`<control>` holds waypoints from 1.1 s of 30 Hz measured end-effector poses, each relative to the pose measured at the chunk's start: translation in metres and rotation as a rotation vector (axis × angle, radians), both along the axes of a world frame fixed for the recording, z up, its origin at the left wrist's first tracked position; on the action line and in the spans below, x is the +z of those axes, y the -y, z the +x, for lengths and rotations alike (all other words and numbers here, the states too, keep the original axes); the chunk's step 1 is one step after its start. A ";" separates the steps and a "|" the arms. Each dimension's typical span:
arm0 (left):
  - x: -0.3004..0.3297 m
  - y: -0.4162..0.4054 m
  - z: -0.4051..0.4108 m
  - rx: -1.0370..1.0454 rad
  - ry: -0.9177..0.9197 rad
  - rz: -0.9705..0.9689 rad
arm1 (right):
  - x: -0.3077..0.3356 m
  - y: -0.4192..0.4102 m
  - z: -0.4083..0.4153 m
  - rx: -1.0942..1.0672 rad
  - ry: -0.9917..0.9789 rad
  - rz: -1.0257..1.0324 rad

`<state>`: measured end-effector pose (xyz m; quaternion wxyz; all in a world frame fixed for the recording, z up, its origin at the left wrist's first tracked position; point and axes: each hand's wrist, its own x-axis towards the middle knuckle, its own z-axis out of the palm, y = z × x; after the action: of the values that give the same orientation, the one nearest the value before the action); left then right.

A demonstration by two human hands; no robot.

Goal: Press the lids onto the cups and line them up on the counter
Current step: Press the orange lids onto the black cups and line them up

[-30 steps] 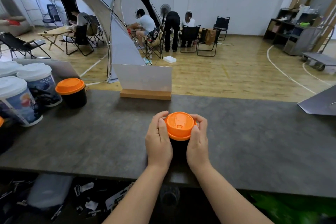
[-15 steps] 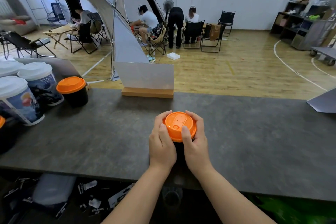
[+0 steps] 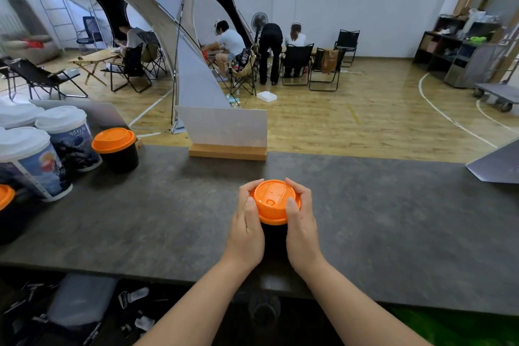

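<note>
Orange lid [image 3: 274, 201] (both thumbs atop)

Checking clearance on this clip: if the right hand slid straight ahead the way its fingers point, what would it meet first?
The right hand grips the black cup under the orange lid. Ahead lies bare counter, then probably the sign's wooden base, though depth is unclear.

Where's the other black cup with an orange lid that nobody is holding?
The black cup with an orange lid stands far left on the grey counter, right of the white-lidded printed cups.
</note>
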<state>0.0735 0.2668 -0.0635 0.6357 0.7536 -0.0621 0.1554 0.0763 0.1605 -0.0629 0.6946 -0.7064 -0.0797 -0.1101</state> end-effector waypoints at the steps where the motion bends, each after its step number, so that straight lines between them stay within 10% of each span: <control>1: 0.000 0.001 -0.001 0.021 0.008 0.000 | 0.000 0.000 0.000 -0.018 0.008 0.024; 33: -0.004 0.015 -0.004 0.317 0.043 -0.114 | -0.002 0.001 0.001 -0.126 0.016 -0.007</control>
<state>0.0693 0.2519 -0.0678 0.6437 0.7129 0.0527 0.2732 0.0778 0.1590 -0.0646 0.6832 -0.7116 -0.0410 -0.1587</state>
